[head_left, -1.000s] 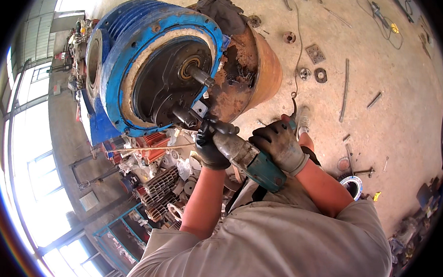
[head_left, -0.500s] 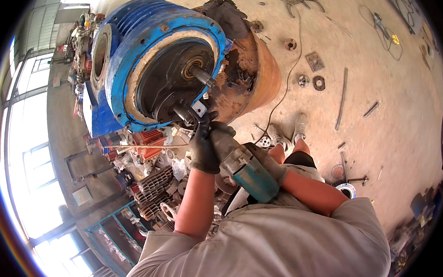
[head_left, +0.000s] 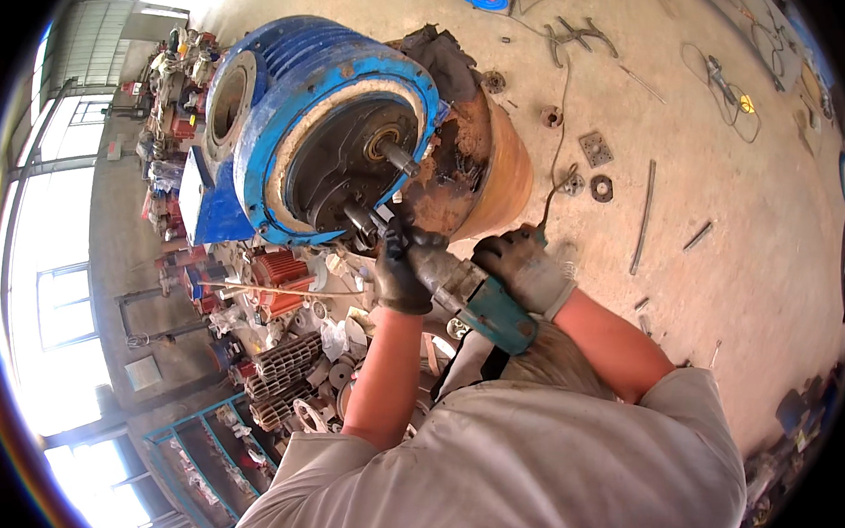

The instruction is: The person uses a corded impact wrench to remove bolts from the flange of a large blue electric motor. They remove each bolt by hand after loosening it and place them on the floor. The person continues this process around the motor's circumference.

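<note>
A corded power tool with a teal motor body [head_left: 500, 318] and grey metal front, looking like an impact wrench, is held across the front of my body. My gloved left hand [head_left: 399, 268] is wrapped round its nose, close to the lower shaft [head_left: 357, 215] of a big blue machine housing [head_left: 249, 179]. Whether the tool's tip touches that shaft is hidden by my fingers. My gloved right hand [head_left: 527, 268] is closed on the handle at the tool's side, and the cord comes out beyond it. A second shaft [head_left: 398, 158] sticks out of the housing's dark round opening.
The housing rests against a rusty drum [head_left: 505, 169] topped with dark cloth. On the floor lie a square plate [head_left: 595, 149], a ring [head_left: 601, 187], a long bar [head_left: 643, 216] and a puller [head_left: 579, 39]. Red motors [head_left: 282, 278] and stacked castings stand at the left.
My right hand, earlier partly hidden behind the tool, now shows to its right, with the cord rising from it. The view has shifted, and the housing sits slightly further right.
</note>
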Demonstrator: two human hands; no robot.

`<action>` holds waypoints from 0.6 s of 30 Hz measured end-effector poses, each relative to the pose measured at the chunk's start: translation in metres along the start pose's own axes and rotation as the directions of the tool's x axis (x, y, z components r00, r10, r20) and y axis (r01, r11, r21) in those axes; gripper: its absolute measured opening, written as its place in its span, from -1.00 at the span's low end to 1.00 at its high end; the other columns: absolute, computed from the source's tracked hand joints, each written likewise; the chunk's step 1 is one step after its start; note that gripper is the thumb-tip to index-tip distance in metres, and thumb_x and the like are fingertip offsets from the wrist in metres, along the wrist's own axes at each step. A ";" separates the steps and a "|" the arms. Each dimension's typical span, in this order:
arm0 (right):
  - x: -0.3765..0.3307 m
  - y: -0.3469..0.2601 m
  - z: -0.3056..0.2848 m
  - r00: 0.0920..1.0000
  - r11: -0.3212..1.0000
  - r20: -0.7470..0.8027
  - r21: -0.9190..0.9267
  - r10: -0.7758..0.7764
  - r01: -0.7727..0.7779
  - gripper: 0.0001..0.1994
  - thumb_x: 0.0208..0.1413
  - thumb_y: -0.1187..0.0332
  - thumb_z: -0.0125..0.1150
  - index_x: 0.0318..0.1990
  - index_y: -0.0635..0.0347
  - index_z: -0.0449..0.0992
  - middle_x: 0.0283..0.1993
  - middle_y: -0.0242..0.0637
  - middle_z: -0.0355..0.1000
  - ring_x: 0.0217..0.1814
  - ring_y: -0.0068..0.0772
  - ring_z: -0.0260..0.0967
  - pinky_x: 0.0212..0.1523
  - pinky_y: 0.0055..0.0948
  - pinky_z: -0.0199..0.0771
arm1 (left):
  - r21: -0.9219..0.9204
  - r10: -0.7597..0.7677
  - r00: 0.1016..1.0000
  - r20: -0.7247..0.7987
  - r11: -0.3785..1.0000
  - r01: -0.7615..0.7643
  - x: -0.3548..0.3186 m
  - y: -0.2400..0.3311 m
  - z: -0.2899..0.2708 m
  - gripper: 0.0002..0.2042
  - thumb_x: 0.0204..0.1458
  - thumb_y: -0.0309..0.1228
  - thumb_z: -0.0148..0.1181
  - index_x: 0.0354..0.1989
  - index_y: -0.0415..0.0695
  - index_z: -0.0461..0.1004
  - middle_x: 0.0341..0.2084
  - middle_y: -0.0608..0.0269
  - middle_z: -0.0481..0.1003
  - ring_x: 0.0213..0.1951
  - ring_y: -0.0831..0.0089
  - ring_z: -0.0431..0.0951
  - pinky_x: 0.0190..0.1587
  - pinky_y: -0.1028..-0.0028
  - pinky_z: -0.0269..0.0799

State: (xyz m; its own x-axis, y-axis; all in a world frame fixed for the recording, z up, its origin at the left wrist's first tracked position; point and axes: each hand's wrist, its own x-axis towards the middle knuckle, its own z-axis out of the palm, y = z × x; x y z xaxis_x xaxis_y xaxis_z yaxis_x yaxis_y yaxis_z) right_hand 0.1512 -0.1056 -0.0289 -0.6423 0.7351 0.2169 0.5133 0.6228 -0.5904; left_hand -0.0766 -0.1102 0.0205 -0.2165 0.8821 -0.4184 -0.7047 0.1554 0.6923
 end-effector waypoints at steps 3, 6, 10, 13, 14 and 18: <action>-0.006 -0.011 0.025 0.999 0.991 0.026 0.124 0.038 -0.041 -0.67 0.15 0.30 0.18 0.09 -0.07 0.52 0.07 -0.30 0.53 0.06 -0.19 0.57 0.14 -0.06 0.45 | 0.082 -0.024 0.998 -0.060 0.996 0.029 -0.003 0.010 -0.003 -0.74 0.35 -0.23 0.12 0.07 -0.10 0.49 -0.40 0.33 0.42 -0.28 0.30 0.44 -0.06 0.21 0.42; -0.013 -0.013 0.050 0.995 0.909 0.076 0.406 0.064 -0.089 -0.60 0.14 0.28 0.21 0.15 0.03 0.50 0.10 -0.21 0.53 0.09 -0.09 0.56 0.15 -0.04 0.47 | 0.098 -0.023 1.000 -0.017 0.995 0.024 0.011 0.015 -0.019 -0.70 0.41 -0.21 0.08 0.17 -0.07 0.51 -0.36 0.31 0.49 -0.28 0.23 0.50 -0.01 0.13 0.47; -0.017 -0.015 0.069 0.998 0.811 0.013 0.582 0.061 -0.057 -0.51 0.14 0.29 0.21 0.26 0.12 0.47 0.13 -0.13 0.51 0.16 -0.03 0.52 0.19 -0.01 0.46 | 0.192 -0.012 0.995 -0.096 0.981 0.030 0.024 0.022 -0.024 -0.75 0.43 -0.27 0.03 0.16 -0.03 0.48 -0.38 0.35 0.46 -0.34 0.30 0.47 -0.09 0.16 0.51; -0.019 -0.015 0.042 0.998 0.902 0.016 0.428 0.053 -0.055 -0.47 0.13 0.30 0.21 0.30 0.09 0.45 0.15 -0.14 0.50 0.18 -0.03 0.51 0.19 -0.01 0.46 | 0.293 0.050 0.971 -0.233 0.956 0.021 0.019 0.023 -0.004 -0.78 0.43 -0.32 0.00 0.14 0.00 0.47 -0.36 0.36 0.45 -0.38 0.34 0.45 -0.16 0.19 0.53; -0.020 -0.015 0.045 0.998 0.906 -0.006 0.420 0.062 -0.053 -0.48 0.13 0.31 0.21 0.29 0.08 0.46 0.15 -0.16 0.51 0.17 -0.04 0.51 0.18 -0.01 0.46 | 0.353 0.080 0.958 -0.276 0.935 0.024 0.019 0.023 0.003 -0.79 0.43 -0.34 0.00 0.13 0.00 0.47 -0.35 0.36 0.45 -0.39 0.35 0.45 -0.19 0.21 0.53; -0.021 -0.013 0.048 0.998 0.949 -0.037 0.312 0.052 -0.038 -0.52 0.11 0.34 0.20 0.24 0.04 0.48 0.12 -0.22 0.52 0.13 -0.07 0.51 0.18 -0.03 0.45 | 0.295 0.061 0.991 -0.120 0.955 -0.023 0.023 0.027 -0.018 -0.79 0.42 -0.37 0.03 0.14 -0.01 0.49 -0.33 0.36 0.47 -0.42 0.41 0.44 -0.27 0.29 0.52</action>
State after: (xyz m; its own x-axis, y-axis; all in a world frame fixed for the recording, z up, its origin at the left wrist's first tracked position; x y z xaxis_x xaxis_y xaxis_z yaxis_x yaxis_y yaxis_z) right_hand 0.1307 -0.1425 -0.0632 -0.5934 0.7758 0.2146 0.3338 0.4798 -0.8114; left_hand -0.1124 -0.0938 0.0192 -0.3384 0.8303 -0.4428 -0.4690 0.2592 0.8443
